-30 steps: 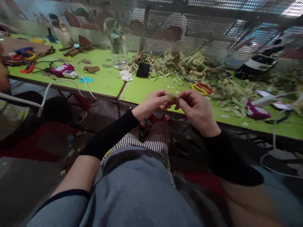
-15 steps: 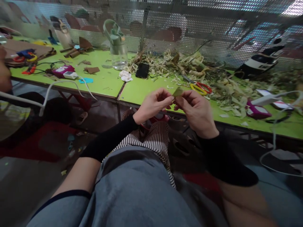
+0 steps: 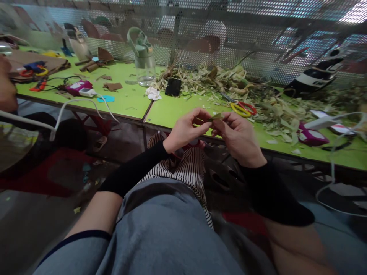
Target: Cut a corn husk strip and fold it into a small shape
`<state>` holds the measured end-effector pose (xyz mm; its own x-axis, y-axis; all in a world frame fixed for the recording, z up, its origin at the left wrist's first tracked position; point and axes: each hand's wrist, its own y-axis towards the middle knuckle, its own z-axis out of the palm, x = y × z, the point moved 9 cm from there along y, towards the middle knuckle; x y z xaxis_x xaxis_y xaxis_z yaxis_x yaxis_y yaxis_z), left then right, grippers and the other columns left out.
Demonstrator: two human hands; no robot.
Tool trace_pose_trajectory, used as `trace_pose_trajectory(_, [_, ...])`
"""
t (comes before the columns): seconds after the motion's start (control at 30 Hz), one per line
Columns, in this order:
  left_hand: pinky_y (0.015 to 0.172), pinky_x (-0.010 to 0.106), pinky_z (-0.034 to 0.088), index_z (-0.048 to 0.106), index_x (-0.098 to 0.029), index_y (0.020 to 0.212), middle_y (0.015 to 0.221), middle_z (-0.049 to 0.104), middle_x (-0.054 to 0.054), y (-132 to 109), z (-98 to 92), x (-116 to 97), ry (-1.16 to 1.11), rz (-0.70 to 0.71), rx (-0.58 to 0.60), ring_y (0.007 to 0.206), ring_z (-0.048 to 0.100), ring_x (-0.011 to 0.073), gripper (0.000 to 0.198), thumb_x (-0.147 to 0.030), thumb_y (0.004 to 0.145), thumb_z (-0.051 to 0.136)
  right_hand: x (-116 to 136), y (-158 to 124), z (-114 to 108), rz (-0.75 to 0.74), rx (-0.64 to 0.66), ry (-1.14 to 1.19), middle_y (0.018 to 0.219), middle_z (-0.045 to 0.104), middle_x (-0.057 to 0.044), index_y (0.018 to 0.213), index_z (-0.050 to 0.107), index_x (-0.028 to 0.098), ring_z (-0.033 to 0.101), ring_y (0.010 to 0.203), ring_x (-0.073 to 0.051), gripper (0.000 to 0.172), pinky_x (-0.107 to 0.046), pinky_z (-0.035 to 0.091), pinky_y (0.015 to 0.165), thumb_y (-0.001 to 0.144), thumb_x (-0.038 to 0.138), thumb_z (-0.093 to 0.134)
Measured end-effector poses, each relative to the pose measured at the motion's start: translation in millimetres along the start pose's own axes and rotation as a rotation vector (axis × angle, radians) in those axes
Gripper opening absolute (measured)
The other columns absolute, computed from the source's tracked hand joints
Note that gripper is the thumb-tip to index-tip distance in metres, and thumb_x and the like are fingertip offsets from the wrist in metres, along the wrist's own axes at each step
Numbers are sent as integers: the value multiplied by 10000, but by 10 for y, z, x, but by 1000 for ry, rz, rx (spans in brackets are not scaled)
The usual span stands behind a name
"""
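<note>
Green tabletops are seen running across the view, backed by a perforated metal screen. Just in front of the near table edge, above a lap in grey fabric and a striped cloth, both hands are raised and brought together. A small flat yellow-green strip is pinched between them: the left hand is closed on its left end with thumb and fingertips, the right hand is closed on its right end, fingers curled inward. The strip is held level, clear of the table, and it is somewhat blurred, so its exact shape cannot be made out. Black sleeves are worn on both forearms.

On the table behind the hands, a heap of pale leaf trimmings is spread along the screen. A pair of scissors with yellow and red handles is lying at the edge of the heap, just beyond the right hand. A black phone and a crumpled white scrap are lying near a clear bottle with a green lid. Further left, a pink device with a white cable is resting on the neighbouring table. At the far left edge, part of another person is glimpsed.
</note>
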<state>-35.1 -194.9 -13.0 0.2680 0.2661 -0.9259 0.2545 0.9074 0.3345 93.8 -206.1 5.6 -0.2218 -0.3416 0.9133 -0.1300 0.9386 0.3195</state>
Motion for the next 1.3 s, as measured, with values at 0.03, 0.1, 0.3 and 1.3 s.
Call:
trace_pose_trajectory(0.03, [716,185,502,614,-144,896,830,643,-34,5,-1,-28,23,35,7,743,605,49,106,-74,873,690,-26,-2,16,39,11,35,716,583,28,813,629,243,524,591,-114,444,-281,479,560,761,628,845])
trace_pose_trajectory(0.1, [714,188,495,613,-140,865,789,634,-38,16,-10,-37,31,40,14,725,594,48,102,-68,870,685,-36,-10,37,73,28,67,705,575,35,806,632,239,503,576,-104,458,-271,467,552,738,629,862])
trace_pose_trajectory(0.3, [627,190,449,528,-157,769,681,598,-52,2,34,172,-187,-299,50,600,553,35,195,-92,915,639,232,-62,-32,-204,7,-255,800,672,-1,886,680,273,606,706,-171,283,-342,526,676,861,534,787])
trace_pose_trajectory(1.3, [660,179,513,535,-159,945,882,607,-28,24,95,-31,-67,-36,153,755,651,52,115,-169,937,649,149,-60,-65,-116,17,-121,744,655,19,844,653,246,603,648,-129,254,-299,499,609,857,433,824])
